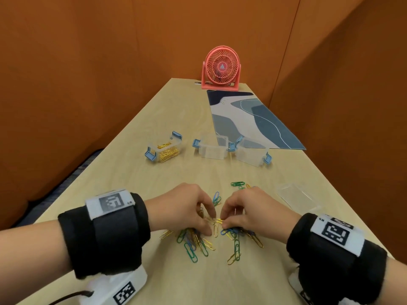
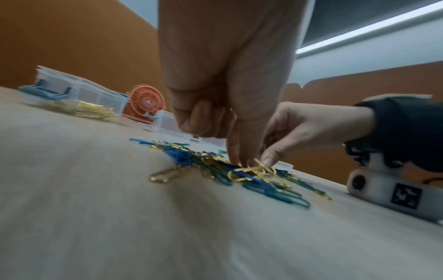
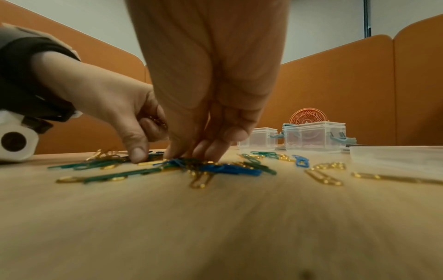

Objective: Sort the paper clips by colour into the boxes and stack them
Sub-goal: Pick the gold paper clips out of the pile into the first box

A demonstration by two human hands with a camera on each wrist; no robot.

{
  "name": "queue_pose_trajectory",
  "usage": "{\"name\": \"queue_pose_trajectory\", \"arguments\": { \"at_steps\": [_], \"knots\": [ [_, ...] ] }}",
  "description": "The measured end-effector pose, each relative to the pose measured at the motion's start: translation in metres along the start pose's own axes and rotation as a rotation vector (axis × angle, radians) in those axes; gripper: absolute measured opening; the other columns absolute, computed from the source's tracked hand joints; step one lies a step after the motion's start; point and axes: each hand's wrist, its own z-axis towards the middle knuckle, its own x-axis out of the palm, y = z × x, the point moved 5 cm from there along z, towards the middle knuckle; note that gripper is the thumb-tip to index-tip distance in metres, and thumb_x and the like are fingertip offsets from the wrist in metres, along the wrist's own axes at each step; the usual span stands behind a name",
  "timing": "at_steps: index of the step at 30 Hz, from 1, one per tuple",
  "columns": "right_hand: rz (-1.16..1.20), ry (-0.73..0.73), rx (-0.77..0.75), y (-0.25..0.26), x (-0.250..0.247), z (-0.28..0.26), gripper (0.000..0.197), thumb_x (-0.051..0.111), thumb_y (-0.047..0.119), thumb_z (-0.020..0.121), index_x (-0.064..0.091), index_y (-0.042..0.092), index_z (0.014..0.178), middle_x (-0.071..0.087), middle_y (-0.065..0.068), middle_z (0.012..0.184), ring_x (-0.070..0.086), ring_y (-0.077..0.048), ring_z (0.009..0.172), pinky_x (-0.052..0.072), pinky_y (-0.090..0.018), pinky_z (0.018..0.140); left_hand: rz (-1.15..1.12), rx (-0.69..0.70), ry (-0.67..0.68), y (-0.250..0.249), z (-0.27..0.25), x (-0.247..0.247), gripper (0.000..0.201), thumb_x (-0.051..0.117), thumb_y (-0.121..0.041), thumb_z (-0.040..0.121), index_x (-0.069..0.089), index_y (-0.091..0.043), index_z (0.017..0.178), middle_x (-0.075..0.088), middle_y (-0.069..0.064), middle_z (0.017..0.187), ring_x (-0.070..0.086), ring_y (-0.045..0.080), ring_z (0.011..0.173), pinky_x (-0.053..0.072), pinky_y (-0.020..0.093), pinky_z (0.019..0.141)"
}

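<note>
A mixed pile of gold, green and blue paper clips (image 1: pixel 211 238) lies on the wooden table near me. My left hand (image 1: pixel 210 223) is over the pile's left half. Its curled fingers hold a few gold clips (image 3: pixel 155 119) against the palm, and its thumb and forefinger reach down to the pile (image 2: pixel 239 176). My right hand (image 1: pixel 222 221) faces it from the right, fingertips pinching a gold clip (image 1: pixel 218 220) at the top of the pile (image 3: pixel 215 168). Further back stand a clear box with gold clips (image 1: pixel 164 148) and two empty clear boxes (image 1: pixel 212 148) (image 1: pixel 253 154), all with blue latches.
A clear lid (image 1: pixel 295 194) lies on the table to the right of my right hand. Loose green and blue clips (image 1: pixel 237 184) lie just beyond the hands. A patterned blue mat (image 1: pixel 248 119) and a pink fan (image 1: pixel 221 69) are at the far end. Orange partitions wall the table.
</note>
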Motion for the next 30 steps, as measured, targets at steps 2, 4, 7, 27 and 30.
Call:
{"name": "queue_pose_trajectory", "arguments": {
  "at_steps": [2,4,7,27,30],
  "knots": [
    [0.017,-0.008,0.043,-0.004,0.0,0.001,0.008,0.071,0.022,0.08,0.073,0.019,0.087,0.056,0.015,0.062,0.053,0.003,0.057,0.04,-0.003,0.058,0.051,0.03,-0.038,-0.001,0.003,0.001,0.022,0.078,-0.029,0.073,0.073,-0.024,0.093,0.052,-0.011,0.063,0.049,-0.001,0.057,0.037,0.006,0.051],
    [0.007,-0.004,0.063,-0.005,0.002,-0.001,0.005,0.066,0.02,0.082,0.071,0.02,0.084,0.056,0.014,0.06,0.052,0.001,0.056,0.045,-0.009,0.064,0.045,0.035,-0.026,-0.001,0.007,0.003,0.014,0.076,-0.025,0.076,0.074,-0.021,0.088,0.064,-0.005,0.07,0.051,0.002,0.057,0.039,0.007,0.053],
    [-0.022,0.017,0.079,-0.005,0.004,-0.003,0.005,0.061,0.021,0.08,0.066,0.023,0.08,0.06,0.01,0.067,0.054,-0.003,0.062,0.054,-0.025,0.074,0.054,0.024,0.011,-0.003,0.008,0.006,0.01,0.07,-0.021,0.081,0.073,-0.015,0.089,0.054,-0.013,0.055,0.05,-0.007,0.048,0.035,0.002,0.047],
    [-0.006,0.087,0.017,-0.006,0.01,0.001,0.006,0.064,0.023,0.085,0.064,0.023,0.079,0.055,0.013,0.063,0.05,0.002,0.055,0.036,-0.007,0.054,0.003,-0.049,-0.066,-0.003,0.01,0.01,0.019,0.08,-0.029,0.071,0.072,-0.016,0.082,0.049,-0.01,0.051,0.044,0.004,0.047,0.035,0.01,0.046],
    [-0.102,0.109,-0.021,-0.003,0.012,-0.001,0.011,0.055,0.023,0.091,0.063,0.02,0.083,0.049,0.017,0.065,0.048,0.0,0.062,0.034,-0.007,0.055,0.113,-0.018,-0.041,-0.01,0.011,0.011,0.019,0.07,-0.029,0.081,0.072,-0.014,0.092,0.066,0.001,0.072,0.047,0.006,0.055,0.035,0.011,0.048]
  ]
}}
